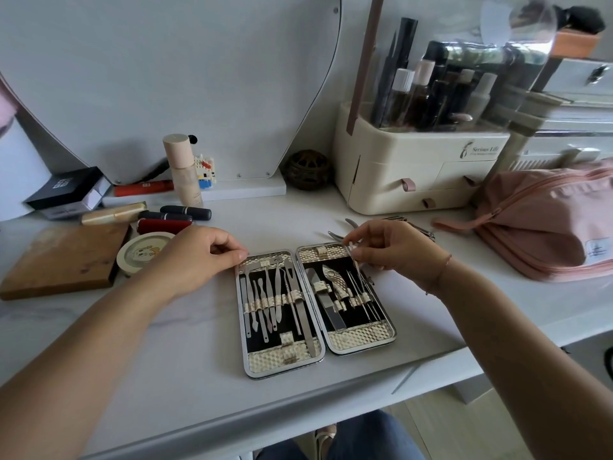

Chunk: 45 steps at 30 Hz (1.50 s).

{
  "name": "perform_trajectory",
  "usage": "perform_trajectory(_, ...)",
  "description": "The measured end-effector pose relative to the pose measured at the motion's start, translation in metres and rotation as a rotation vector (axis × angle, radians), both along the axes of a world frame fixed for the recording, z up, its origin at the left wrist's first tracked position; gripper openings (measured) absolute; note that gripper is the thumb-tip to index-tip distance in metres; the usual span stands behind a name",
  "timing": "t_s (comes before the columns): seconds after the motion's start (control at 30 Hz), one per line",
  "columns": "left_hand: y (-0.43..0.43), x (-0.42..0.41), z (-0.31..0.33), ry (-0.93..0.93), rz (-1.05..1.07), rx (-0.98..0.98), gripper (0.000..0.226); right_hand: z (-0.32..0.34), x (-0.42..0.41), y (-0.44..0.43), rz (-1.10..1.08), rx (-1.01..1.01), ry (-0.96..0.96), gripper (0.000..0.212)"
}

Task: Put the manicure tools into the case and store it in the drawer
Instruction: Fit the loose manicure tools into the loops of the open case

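Note:
The manicure case lies open flat on the white table, both halves lined in black with cream patterned straps. Several steel tools sit strapped in the left half and in the right half. My left hand rests at the case's top left corner, fingers curled, thumb and fingertips touching the rim. My right hand pinches a thin metal tool over the right half's top edge. Loose nippers and more metal tools lie on the table just behind that hand.
A cream cosmetics organiser with small drawers stands behind, a pink pouch at right. At left lie a wooden board, a round tin, lipsticks and a bottle. A mirror base stands at the back.

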<state>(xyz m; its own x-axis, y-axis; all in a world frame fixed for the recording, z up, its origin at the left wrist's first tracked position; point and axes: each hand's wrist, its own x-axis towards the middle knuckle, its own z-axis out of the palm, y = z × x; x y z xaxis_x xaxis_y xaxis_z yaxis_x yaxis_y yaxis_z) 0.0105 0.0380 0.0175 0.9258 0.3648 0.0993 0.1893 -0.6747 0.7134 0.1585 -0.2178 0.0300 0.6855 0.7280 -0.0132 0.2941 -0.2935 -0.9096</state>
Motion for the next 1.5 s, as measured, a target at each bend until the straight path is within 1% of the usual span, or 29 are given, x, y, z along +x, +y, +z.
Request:
perform_trajectory(0.17,-0.001,-0.001,0.001,-0.004,-0.002,-0.009,0.006,-0.001,0.001,-0.004,0.047,-0.077,-0.071,0.012)
perform_trajectory(0.33,-0.001,-0.001,0.001,-0.007,0.004,-0.008,0.006,-0.01,0.003,-0.015,0.068,-0.141,-0.215,0.011)
perform_trajectory(0.43,-0.002,-0.001,0.001,-0.007,0.009,-0.002,0.005,-0.01,0.002,-0.019,0.081,-0.152,-0.27,0.023)
perform_trajectory(0.53,-0.002,-0.001,0.002,-0.007,0.009,-0.005,0.005,-0.007,0.0,-0.023,0.127,-0.19,-0.369,0.02)
perform_trajectory(0.63,-0.002,-0.002,0.002,-0.001,0.009,-0.006,0.005,-0.006,-0.004,-0.027,0.153,-0.27,-0.512,0.027)
perform_trajectory(0.73,-0.001,-0.002,0.001,0.001,0.013,-0.002,0.005,-0.005,-0.01,-0.03,0.158,-0.32,-0.565,0.042)
perform_trajectory(0.8,-0.001,-0.001,0.001,-0.001,0.019,0.003,0.005,-0.005,-0.015,-0.032,0.158,-0.323,-0.589,0.041)
perform_trajectory(0.9,-0.002,-0.001,0.001,-0.003,0.024,0.008,0.005,-0.007,-0.016,-0.034,0.079,-0.208,-0.54,0.027)
perform_trajectory(0.97,-0.002,-0.001,0.001,-0.002,0.021,0.008,0.005,-0.009,-0.008,-0.037,-0.062,-0.094,-0.478,0.02)
perform_trajectory(1.0,-0.002,-0.001,0.002,-0.002,0.019,0.009,0.005,-0.009,-0.001,-0.04,-0.177,-0.068,-0.482,0.016)
perform_trajectory(1.07,-0.002,-0.001,0.002,-0.006,0.016,0.006,0.005,-0.007,0.017,-0.047,-0.431,-0.094,-0.547,0.01)
perform_trajectory(1.13,-0.001,-0.001,0.001,-0.008,0.014,0.009,0.005,-0.005,0.033,-0.053,-0.586,-0.179,-0.57,0.01)
perform_trajectory(1.2,0.0,0.0,0.0,-0.007,0.009,0.013,0.005,-0.006,0.045,-0.053,-0.606,-0.266,-0.582,0.013)
perform_trajectory(1.3,0.0,-0.001,0.0,-0.004,0.005,0.002,0.005,-0.01,0.051,-0.048,-0.552,-0.358,-0.62,0.017)
perform_trajectory(1.5,-0.001,0.0,0.001,0.003,0.004,0.004,0.005,-0.012,0.049,-0.043,-0.523,-0.393,-0.641,0.014)
